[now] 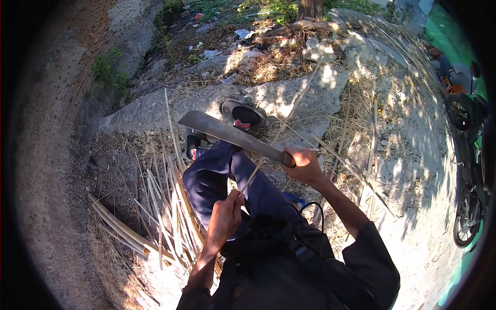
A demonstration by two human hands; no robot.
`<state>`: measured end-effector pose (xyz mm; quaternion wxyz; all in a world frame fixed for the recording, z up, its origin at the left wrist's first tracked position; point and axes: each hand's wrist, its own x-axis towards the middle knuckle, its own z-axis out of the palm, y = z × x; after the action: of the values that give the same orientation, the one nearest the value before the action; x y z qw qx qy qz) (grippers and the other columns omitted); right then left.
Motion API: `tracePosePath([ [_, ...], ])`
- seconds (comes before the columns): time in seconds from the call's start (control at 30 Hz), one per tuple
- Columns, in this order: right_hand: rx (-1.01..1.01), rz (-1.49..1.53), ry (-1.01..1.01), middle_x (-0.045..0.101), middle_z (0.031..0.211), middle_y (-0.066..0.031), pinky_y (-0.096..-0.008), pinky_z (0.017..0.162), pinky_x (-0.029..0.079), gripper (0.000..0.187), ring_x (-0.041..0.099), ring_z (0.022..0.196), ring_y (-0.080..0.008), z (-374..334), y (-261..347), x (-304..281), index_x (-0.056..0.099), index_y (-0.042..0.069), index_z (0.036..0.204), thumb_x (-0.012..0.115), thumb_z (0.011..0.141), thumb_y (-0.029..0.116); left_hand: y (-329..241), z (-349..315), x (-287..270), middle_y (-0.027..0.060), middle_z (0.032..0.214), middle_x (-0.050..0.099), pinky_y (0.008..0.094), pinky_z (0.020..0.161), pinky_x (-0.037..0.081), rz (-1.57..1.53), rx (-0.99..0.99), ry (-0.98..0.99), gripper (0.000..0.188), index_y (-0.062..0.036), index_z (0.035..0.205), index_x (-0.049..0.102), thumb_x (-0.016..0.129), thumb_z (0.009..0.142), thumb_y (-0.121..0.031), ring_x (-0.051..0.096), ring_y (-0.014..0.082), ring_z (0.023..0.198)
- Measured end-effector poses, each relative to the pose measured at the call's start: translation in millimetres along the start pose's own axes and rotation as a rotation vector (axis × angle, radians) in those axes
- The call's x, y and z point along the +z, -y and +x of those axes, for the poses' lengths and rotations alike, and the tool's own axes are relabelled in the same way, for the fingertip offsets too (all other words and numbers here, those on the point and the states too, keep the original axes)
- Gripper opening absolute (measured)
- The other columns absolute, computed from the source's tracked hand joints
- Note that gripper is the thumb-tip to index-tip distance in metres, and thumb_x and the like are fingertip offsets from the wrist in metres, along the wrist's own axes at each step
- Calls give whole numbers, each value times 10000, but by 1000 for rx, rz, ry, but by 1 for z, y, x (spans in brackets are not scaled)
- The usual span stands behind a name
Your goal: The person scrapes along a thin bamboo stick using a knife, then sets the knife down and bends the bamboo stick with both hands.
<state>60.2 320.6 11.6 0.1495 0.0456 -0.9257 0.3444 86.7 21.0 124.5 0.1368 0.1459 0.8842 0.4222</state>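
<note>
My right hand [304, 166] is closed round the handle of a machete [225, 133]. Its broad, dull grey blade points left across my legs, with the tip above my shoes. Pinched in my left hand [225, 217] is the near end of a long, thin bamboo strip [295, 103]. From there the strip slants away to the upper right, crossing the blade close to the handle. Whether the blade's edge bites into the strip cannot be made out.
Split bamboo strips [175, 217] lie piled left of my legs, beside thicker bamboo pieces [120, 227]. More strips [356, 175] lie on the right. A concrete slab [310, 98] and a tree trunk [310, 9] stand ahead, a wall [62, 129] left, a motorcycle [467, 206] far right.
</note>
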Motion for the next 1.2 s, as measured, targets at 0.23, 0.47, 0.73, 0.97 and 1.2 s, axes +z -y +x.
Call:
tracePosePath([
  [0.23,202,-33,-57,701,733,-168,-486,662,575,244,726,721,-389,26,-49,-21,689,93,990,786,844,262,20,-10,-4,276,684,600,480,534,446,39,114,-15,149,-21,1030,607,599,1094,-155,628,497,665],
  [0.47,-2,-40,-50,692,728,-156,-470,627,563,341,718,702,-386,1,-25,-5,723,120,1110,840,814,243,19,-6,-1,254,659,601,471,513,434,53,82,-15,129,-28,1012,607,616,1085,-134,638,464,624],
  [0.73,157,9,-125,756,820,-169,-457,661,592,415,755,748,-376,5,-76,-3,725,23,1197,793,846,234,24,-26,-16,238,733,667,469,573,489,113,23,40,153,-21,997,615,612,1086,-145,689,460,715],
  [0.97,177,-8,-107,733,792,-186,-462,683,582,359,737,771,-413,2,-95,-5,756,69,1114,791,843,301,12,-22,-20,239,752,681,473,589,504,130,24,68,170,-24,993,612,592,1096,-158,700,459,744],
  [1.2,698,252,-371,604,652,-25,-362,567,468,296,594,577,-159,-31,-185,13,679,23,861,777,948,288,51,-50,-39,215,787,709,472,665,532,150,-87,20,199,-13,989,634,546,1102,-151,721,428,754],
])
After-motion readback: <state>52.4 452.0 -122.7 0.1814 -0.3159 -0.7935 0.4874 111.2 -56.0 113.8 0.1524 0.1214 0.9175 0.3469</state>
